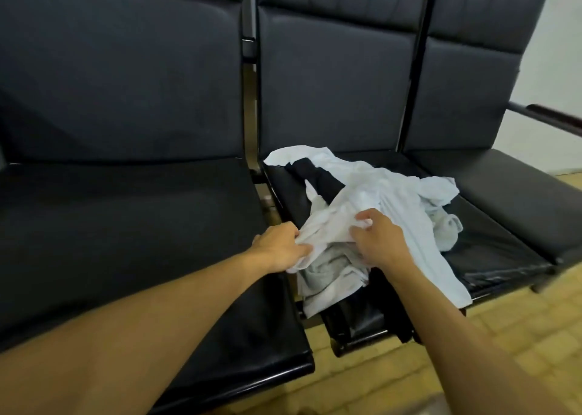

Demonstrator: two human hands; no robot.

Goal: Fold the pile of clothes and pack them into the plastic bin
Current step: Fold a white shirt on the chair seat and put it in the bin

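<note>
Bench seating with 3 black padded seats fills the view. The pile of clothes [371, 194] lies unfolded on the middle seat [491, 251], between the left seat [126, 225] and the right seat [519, 188]. The top item is a white garment [400, 194], crumpled and spread from the rear of the seat to its front right edge, where one end hangs over. The left hand [280, 246] is at the left side of the pile, above the gap between the left and middle seats, with its fingers curled round a bunched fold of the white garment. The right hand [374, 238] is just beside it, near the front centre of the pile, with thumb and fingers pinching another fold of the same garment. The 2 hands are close together but not touching. A grey garment [330, 273] lies under the gripped fabric and reaches the front edge of the seat. A black garment [315, 175] shows at the rear left of the pile, partly covered by white fabric. A small bunched pale piece [447, 228] rests at the right side of the pile. A dark armrest [554, 118] projects at the far right, in front of a white wall [563, 36]. The floor [472, 336] below the seats is yellow tile.
</note>
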